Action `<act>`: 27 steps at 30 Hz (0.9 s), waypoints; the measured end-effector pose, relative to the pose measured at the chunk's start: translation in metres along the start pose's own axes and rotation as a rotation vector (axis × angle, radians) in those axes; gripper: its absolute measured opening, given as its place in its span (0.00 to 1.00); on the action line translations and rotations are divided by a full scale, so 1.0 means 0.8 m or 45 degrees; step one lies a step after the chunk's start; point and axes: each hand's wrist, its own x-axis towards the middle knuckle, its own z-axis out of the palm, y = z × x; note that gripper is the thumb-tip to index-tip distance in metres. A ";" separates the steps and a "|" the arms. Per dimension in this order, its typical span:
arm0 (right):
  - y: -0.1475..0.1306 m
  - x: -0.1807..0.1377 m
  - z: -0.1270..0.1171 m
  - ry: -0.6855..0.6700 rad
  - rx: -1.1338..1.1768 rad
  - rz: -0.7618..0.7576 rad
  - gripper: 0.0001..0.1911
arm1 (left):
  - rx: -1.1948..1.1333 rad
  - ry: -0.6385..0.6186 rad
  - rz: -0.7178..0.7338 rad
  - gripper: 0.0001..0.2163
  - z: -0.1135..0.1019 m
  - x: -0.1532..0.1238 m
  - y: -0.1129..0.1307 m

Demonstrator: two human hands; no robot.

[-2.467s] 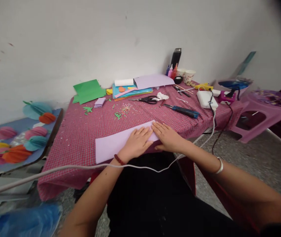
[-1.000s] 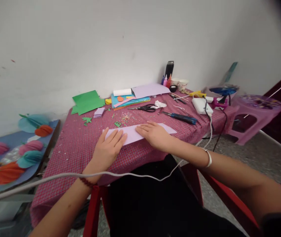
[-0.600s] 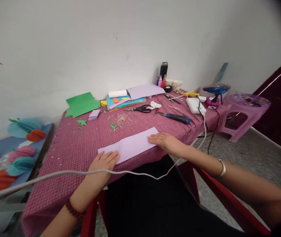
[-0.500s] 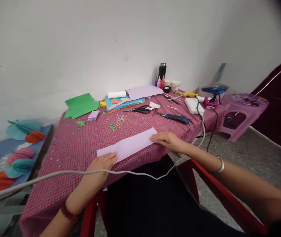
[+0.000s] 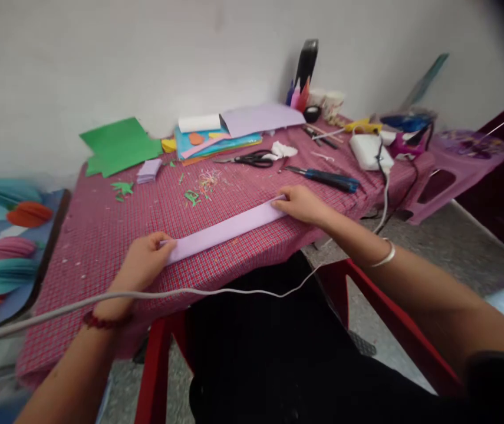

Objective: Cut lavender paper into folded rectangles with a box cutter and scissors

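A long lilac paper strip (image 5: 225, 231) lies folded lengthwise near the front edge of the table with the red checked cloth (image 5: 114, 227). My left hand (image 5: 142, 265) pinches the strip's left end, fingers curled. My right hand (image 5: 301, 204) pinches the right end in the same way. A white cable (image 5: 216, 291) hangs across the view in front of my arms.
Farther back lie green paper (image 5: 117, 144), a stack of coloured sheets (image 5: 220, 138), black scissors (image 5: 252, 158), a blue-handled tool (image 5: 326, 178), a white box (image 5: 366, 152), bottles and cups (image 5: 318, 97). Paper scraps (image 5: 201, 185) dot the cloth. Paper fruit shapes (image 5: 4, 253) sit left, a purple stool (image 5: 464, 159) right.
The lilac sheet has been folded over into a narrower strip. Both hands went from lying flat on it to gripping its two ends. The view tilted down and closer.
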 end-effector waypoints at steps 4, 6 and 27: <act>-0.001 -0.008 0.001 0.027 -0.079 0.008 0.07 | 0.073 0.037 -0.045 0.13 0.006 -0.013 -0.007; -0.003 -0.016 0.002 0.023 -0.074 0.046 0.07 | 0.014 0.083 -0.041 0.15 0.008 -0.028 -0.013; 0.016 -0.030 0.004 -0.089 0.029 0.143 0.14 | -0.243 0.297 -0.457 0.18 0.029 -0.050 0.010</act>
